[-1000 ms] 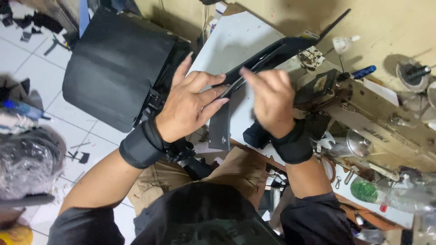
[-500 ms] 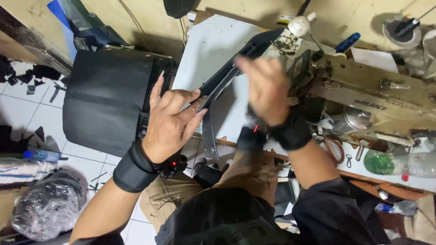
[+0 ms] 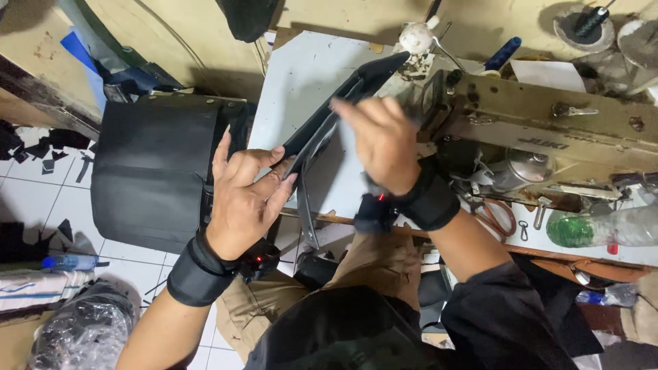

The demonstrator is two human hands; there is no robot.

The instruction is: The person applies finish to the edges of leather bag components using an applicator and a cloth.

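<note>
— What's moved in the last second?

— My left hand (image 3: 243,199) slid toward seven o'clock along the black strap piece (image 3: 329,120), fingers spread, only thumb and fingertips pinching it. My right hand (image 3: 380,140) closed over its top, nearer the sewing machine (image 3: 548,123).

— Where is it?

— Above the bench (image 3: 301,75), angled toward one o'clock.

— Any packages?

— A green-capped clear bottle (image 3: 596,226) at three o'clock.

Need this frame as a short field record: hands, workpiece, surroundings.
left hand: fingers spread, steadying near end of black piece
right hand: on black piece, beside sewing machine
black piece: long, folded, angled across grey table
sewing machine: right of hands
scissors: on table, right
green bottle: right edge
</note>
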